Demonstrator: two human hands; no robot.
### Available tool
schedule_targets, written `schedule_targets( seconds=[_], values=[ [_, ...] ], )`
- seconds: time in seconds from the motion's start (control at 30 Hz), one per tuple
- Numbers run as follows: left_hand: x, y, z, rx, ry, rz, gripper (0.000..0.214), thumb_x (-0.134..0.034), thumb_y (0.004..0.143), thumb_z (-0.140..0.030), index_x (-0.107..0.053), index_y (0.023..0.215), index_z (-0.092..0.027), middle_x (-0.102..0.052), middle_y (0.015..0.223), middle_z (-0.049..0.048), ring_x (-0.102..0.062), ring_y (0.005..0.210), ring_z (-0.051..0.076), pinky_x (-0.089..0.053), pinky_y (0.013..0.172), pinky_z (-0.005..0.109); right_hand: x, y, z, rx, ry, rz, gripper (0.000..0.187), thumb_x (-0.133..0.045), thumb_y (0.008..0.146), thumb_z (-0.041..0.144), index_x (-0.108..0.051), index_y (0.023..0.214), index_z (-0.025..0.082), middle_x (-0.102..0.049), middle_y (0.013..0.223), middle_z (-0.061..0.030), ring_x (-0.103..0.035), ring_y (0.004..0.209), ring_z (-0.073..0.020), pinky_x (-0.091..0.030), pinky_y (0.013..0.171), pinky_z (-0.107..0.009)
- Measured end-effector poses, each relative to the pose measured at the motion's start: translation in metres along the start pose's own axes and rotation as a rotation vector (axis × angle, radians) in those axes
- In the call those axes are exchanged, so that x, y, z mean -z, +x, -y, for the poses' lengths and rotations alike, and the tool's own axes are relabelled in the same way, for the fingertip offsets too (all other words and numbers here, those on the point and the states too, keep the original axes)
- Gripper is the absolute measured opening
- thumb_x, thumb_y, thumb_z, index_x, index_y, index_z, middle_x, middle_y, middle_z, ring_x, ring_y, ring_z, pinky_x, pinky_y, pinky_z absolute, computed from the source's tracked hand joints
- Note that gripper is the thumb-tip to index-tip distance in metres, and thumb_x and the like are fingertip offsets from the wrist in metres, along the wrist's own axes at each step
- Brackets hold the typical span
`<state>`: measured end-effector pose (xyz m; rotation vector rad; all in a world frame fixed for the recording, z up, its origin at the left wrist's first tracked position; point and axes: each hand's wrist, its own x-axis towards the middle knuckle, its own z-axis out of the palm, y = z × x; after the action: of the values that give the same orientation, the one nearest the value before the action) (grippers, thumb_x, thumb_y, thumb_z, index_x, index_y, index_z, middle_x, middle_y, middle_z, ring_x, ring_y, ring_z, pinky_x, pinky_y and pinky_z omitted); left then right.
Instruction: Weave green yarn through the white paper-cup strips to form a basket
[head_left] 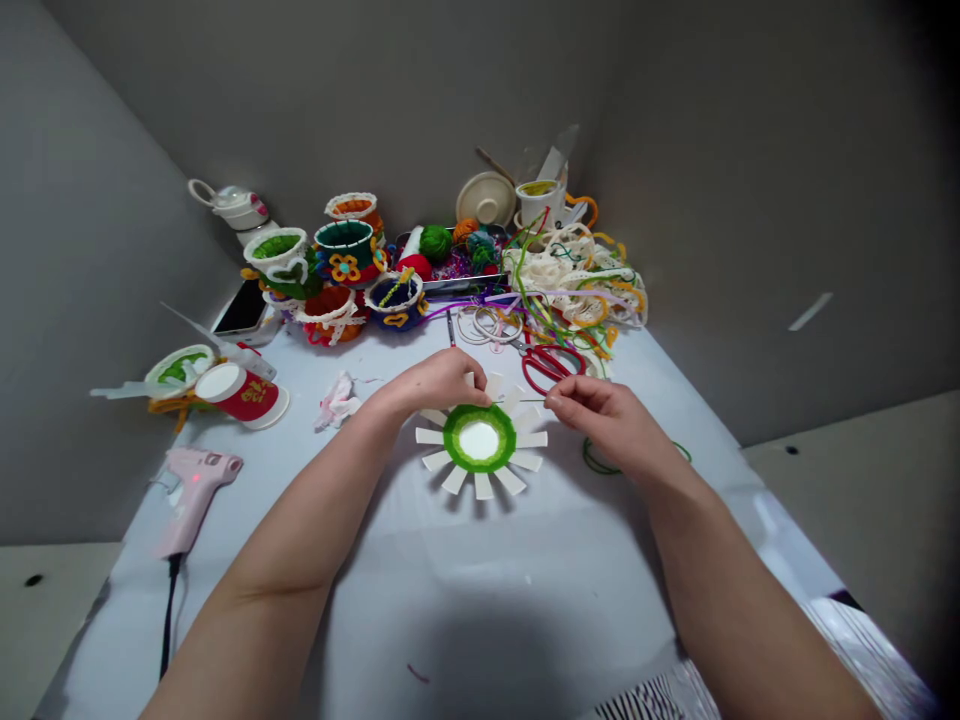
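Note:
A white paper cup is cut into strips that fan out like petals. Dark and light green yarn is woven in a ring around its base. My left hand pinches the far rim of this ring from above. From there a thin strand of green yarn runs taut to my right hand, whose thumb and forefinger are closed on it. Loose green yarn curls on the table under my right hand. Just beyond the hands lie red-handled scissors.
A pink glue gun with its cord stands at the left, near a red-and-white paper cup. Several decorated yarn cups, a tray of yarn balls and a tangled yarn heap line the back. Grey partitions enclose the table.

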<state>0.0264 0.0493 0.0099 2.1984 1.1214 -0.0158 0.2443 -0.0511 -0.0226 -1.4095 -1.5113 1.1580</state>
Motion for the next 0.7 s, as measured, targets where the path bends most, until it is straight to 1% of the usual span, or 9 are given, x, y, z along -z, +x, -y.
schedule_targets(
  seconds=[0.13,0.23,0.4,0.47,0.53,0.6,0.7],
  values=[
    [0.0,0.0,-0.002,0.005,-0.012,0.0,0.023,-0.063,0.068,-0.035,-0.071,0.076,-0.015,-0.062,0.065,-0.0011,-0.049,0.061,0.011,-0.035,0.06,0.022,-0.001,-0.002,0.0,0.074,-0.026,0.055,0.028,-0.057,0.084,0.045,-0.059,0.081,0.017,-0.051,0.069,-0.0013,-0.042,0.061,-0.0112,-0.036,0.054,-0.025],
    [0.002,0.0,0.001,0.008,-0.008,-0.01,0.024,-0.063,0.068,-0.036,-0.071,0.075,-0.015,-0.06,0.063,-0.0013,-0.048,0.059,0.011,-0.035,0.059,0.023,0.0,-0.002,0.0,0.092,-0.063,0.079,0.026,-0.055,0.085,0.044,-0.059,0.081,0.018,-0.054,0.071,-0.0022,-0.044,0.062,-0.0119,-0.037,0.055,-0.025],
    [0.003,0.004,0.011,0.032,-0.015,-0.054,0.027,-0.064,0.067,-0.04,-0.07,0.076,-0.016,-0.057,0.061,-0.0013,-0.047,0.058,0.011,-0.034,0.057,0.023,0.002,0.002,-0.003,0.046,-0.126,0.024,0.027,-0.054,0.084,0.043,-0.059,0.076,0.018,-0.052,0.066,-0.0007,-0.043,0.058,-0.0111,-0.035,0.053,-0.024],
    [0.003,0.006,0.014,0.043,-0.032,-0.074,0.027,-0.064,0.067,-0.04,-0.069,0.076,-0.015,-0.058,0.063,-0.001,-0.048,0.06,0.012,-0.034,0.057,0.023,0.002,0.004,-0.006,0.016,-0.163,0.062,0.026,-0.053,0.084,0.042,-0.059,0.075,0.017,-0.052,0.064,0.0004,-0.042,0.056,-0.0106,-0.034,0.052,-0.024],
    [0.003,0.008,0.016,0.045,-0.051,-0.085,0.026,-0.065,0.066,-0.039,-0.069,0.075,-0.015,-0.059,0.065,-0.0008,-0.049,0.061,0.012,-0.035,0.058,0.023,0.0,0.005,-0.009,-0.002,-0.231,0.132,0.025,-0.053,0.083,0.039,-0.06,0.074,0.017,-0.053,0.063,0.0011,-0.043,0.056,-0.0105,-0.033,0.052,-0.024],
    [0.002,0.009,0.017,0.042,-0.056,-0.09,0.024,-0.065,0.066,-0.038,-0.068,0.075,-0.015,-0.059,0.066,-0.0006,-0.049,0.062,0.011,-0.036,0.058,0.023,-0.002,0.006,-0.012,0.021,-0.326,0.176,0.023,-0.052,0.083,0.035,-0.059,0.072,0.017,-0.055,0.063,0.0011,-0.044,0.057,-0.0108,-0.033,0.053,-0.023],
    [0.002,0.007,0.017,0.046,-0.042,-0.079,0.023,-0.064,0.067,-0.037,-0.068,0.075,-0.015,-0.06,0.066,-0.0002,-0.051,0.062,0.012,-0.036,0.058,0.023,-0.005,0.006,-0.015,0.086,-0.433,0.199,0.02,-0.049,0.083,0.029,-0.061,0.073,0.017,-0.06,0.066,0.0001,-0.048,0.059,-0.0121,-0.034,0.055,-0.023]
  ],
)
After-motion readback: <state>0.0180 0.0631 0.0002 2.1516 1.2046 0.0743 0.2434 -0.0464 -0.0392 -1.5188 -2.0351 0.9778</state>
